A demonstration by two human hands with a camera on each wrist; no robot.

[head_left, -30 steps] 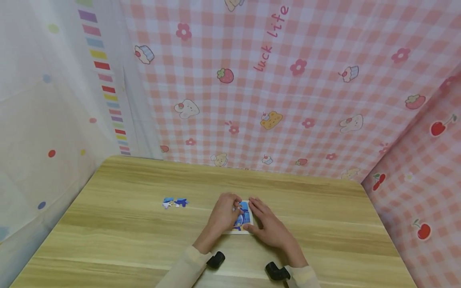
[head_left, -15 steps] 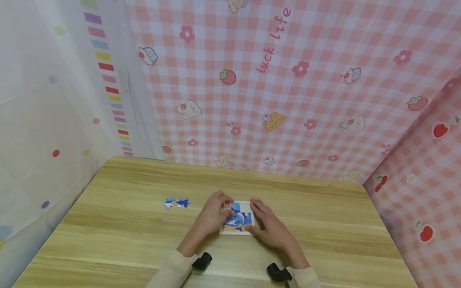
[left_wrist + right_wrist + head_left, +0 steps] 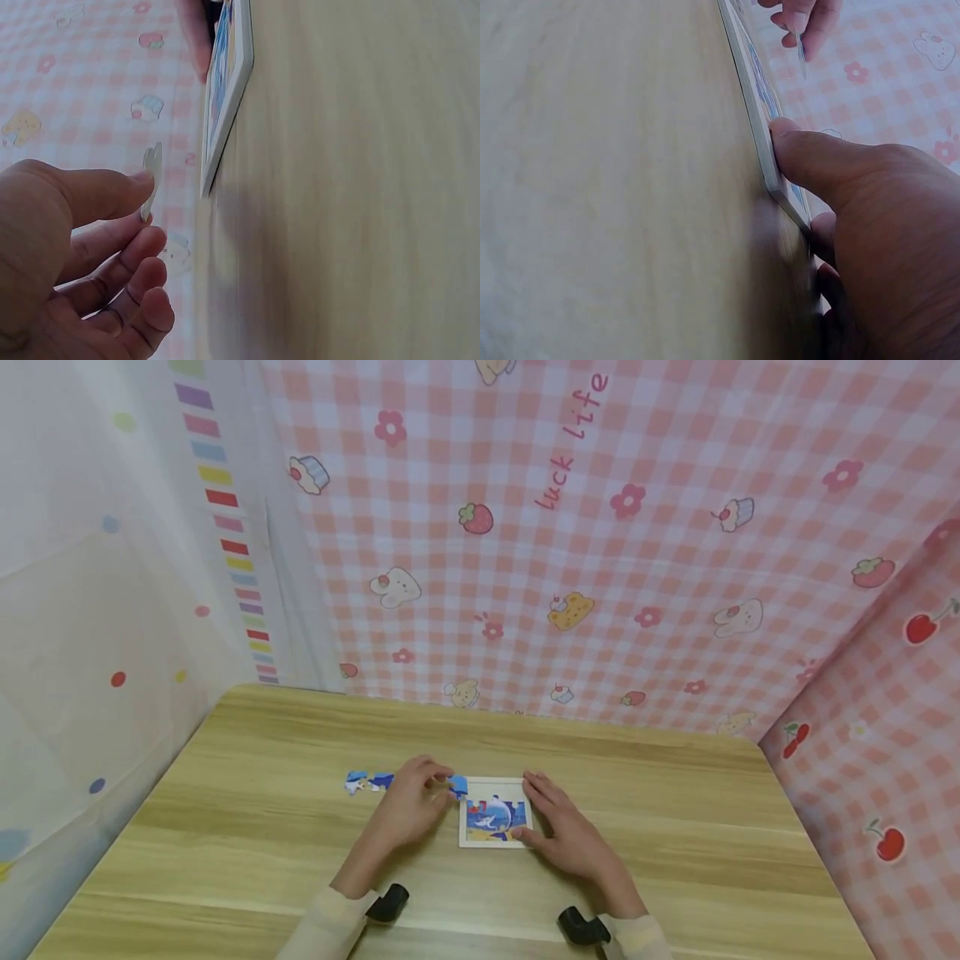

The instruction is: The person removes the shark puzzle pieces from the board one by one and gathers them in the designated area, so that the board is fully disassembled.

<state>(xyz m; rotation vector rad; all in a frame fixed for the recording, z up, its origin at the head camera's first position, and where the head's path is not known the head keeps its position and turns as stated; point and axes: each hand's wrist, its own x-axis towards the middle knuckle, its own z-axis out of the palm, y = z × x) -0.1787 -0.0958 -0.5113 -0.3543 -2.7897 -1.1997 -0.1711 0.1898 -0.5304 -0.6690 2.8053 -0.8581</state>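
My left hand (image 3: 412, 802) pinches a blue jigsaw piece (image 3: 458, 787) between thumb and forefinger, beside the upper left corner of a puzzle tray (image 3: 462, 833). Seen thin and edge-on in the left wrist view, the piece (image 3: 153, 180) is off the table. The white-framed tray has a dolphin picture across its lower part and bare board above. Along the tray's right side lies my right hand (image 3: 566, 835), fingers fairly straight, its thumb (image 3: 810, 154) pressing on the frame near the lower right corner.
Loose jigsaw pieces (image 3: 356, 782) lie left of my left hand, which partly hides them. A wooden table (image 3: 637, 793) carries everything. Checked pink cloth (image 3: 517, 560) hangs behind it, and a pale cloth (image 3: 90, 635) at the left.
My left hand has moved left from over the tray, carrying the blue jigsaw piece out of its upper area, where bare board now shows. The right hand has stayed at the tray's right side.
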